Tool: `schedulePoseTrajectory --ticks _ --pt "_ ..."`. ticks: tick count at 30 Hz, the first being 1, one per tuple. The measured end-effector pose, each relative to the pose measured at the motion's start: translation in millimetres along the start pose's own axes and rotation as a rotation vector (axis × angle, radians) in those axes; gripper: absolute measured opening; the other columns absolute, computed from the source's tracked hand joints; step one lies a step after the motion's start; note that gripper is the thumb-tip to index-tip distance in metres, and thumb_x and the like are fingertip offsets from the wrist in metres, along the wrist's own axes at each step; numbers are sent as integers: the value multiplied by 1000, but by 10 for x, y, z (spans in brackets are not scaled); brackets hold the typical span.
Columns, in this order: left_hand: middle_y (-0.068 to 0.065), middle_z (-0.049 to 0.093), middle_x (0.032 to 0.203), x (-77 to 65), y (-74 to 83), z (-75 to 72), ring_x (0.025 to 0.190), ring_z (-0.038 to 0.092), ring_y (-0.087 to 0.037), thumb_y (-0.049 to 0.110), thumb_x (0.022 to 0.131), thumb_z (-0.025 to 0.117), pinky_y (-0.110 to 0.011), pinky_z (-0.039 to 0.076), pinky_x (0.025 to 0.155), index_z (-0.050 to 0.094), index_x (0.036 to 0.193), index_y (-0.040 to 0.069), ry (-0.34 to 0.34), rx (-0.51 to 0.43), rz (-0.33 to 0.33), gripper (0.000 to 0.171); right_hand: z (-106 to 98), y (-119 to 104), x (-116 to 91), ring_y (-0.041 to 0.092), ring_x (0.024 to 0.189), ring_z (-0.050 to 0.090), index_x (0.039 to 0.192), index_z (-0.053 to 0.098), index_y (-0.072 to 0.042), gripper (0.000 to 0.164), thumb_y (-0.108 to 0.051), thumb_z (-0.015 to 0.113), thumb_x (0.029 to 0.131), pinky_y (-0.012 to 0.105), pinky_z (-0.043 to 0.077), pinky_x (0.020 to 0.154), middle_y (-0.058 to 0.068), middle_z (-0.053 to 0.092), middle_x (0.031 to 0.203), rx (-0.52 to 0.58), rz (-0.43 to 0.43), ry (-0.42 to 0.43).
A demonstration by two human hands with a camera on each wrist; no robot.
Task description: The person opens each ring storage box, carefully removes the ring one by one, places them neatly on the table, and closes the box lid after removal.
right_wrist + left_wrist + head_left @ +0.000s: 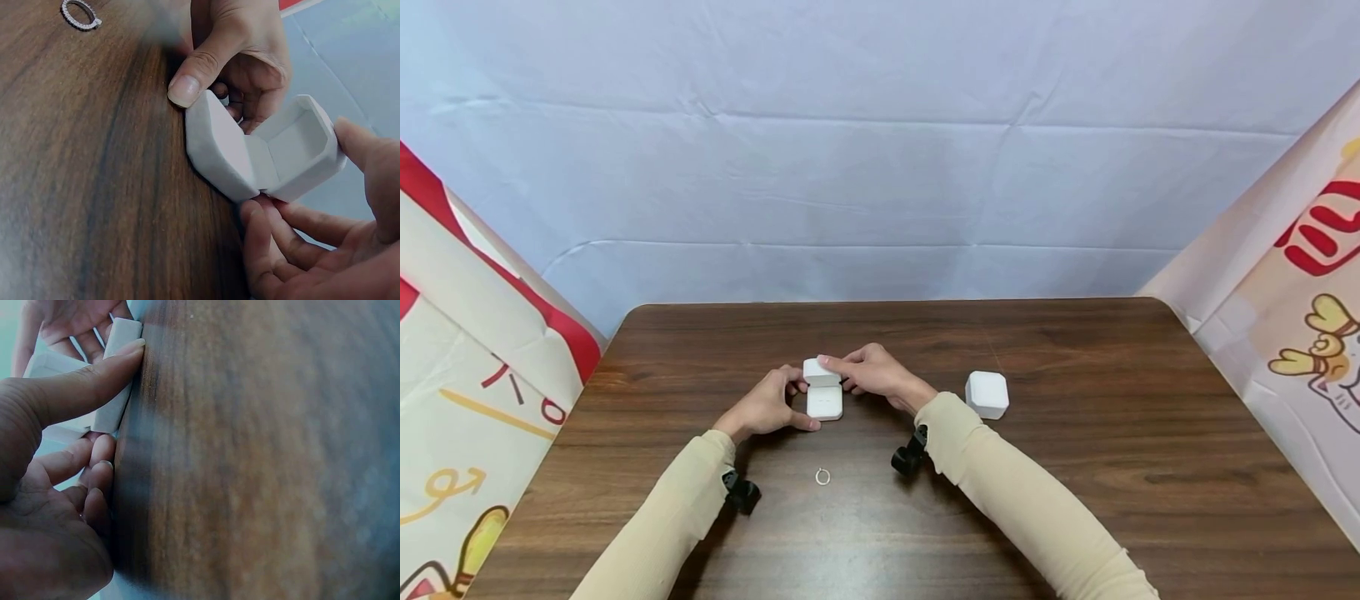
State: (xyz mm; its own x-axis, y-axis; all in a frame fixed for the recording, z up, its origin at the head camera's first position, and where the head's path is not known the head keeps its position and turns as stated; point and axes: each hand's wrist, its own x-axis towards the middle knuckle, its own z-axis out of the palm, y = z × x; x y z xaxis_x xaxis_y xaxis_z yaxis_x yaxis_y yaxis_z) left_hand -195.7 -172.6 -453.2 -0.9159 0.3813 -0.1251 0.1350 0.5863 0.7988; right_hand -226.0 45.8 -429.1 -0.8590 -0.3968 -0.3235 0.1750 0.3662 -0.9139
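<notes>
A small white ring box (824, 406) lies on the table with its lid (299, 147) raised, showing a pale cushion and a hollow lid. My left hand (767, 403) grips the base from the left, thumb at the front corner and the other fingers curled by the hinge side. From the right, my right hand (883, 372) pinches the lid, its thumb on the lid's edge and fingers behind the hinge. Nearer to me lies a silver ring (823, 477), its band set with small sparkling stones (80, 24) in the right wrist view. Neither hand touches it.
A second white box (987, 395) of similar shape stands closed to the right, beyond the right forearm. Everything rests on a dark brown wooden table (1075, 467). Pale cloth (880, 183) hangs behind it, with printed cloths at both sides.
</notes>
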Motion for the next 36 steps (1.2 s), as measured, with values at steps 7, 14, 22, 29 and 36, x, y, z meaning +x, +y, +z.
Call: schedulePoseTrajectory --ticks 7,14,22,29,36 --pt "-9 55 100 0 2 3 93 48 -26 8 68 95 -38 40 84 64 105 1 5 -6 3 49 -2 18 -2 26 95 66 118 71 0 49 -43 71 95 37 55 82 9 70 108 -12 -4 -13" --pt "-10 53 98 5 -11 6 90 47 -26 9 69 95 -38 40 80 64 103 2 -5 2 11 47 27 73 -13 26 92 66 117 71 1 44 -36 77 92 36 55 77 8 70 103 -23 -59 6" --pt "-10 53 100 19 -27 9 91 47 -26 10 69 95 -38 40 81 64 107 1 -11 6 14 49 58 106 -90 18 88 65 127 63 6 49 -21 81 90 29 52 71 10 69 103 -72 -147 12" --pt "-8 55 102 20 -40 13 93 49 -25 10 68 96 -39 42 84 66 112 -1 -7 6 34 55 123 150 -149 22 92 66 121 65 0 51 -16 89 80 28 52 78 7 68 105 -282 -271 48" --pt "-9 57 102 15 -44 20 93 51 -25 10 66 97 -40 43 85 66 116 -3 3 6 55 60 190 224 -206 20 95 63 122 62 -5 55 -19 91 77 31 52 81 6 63 110 -438 -360 71"
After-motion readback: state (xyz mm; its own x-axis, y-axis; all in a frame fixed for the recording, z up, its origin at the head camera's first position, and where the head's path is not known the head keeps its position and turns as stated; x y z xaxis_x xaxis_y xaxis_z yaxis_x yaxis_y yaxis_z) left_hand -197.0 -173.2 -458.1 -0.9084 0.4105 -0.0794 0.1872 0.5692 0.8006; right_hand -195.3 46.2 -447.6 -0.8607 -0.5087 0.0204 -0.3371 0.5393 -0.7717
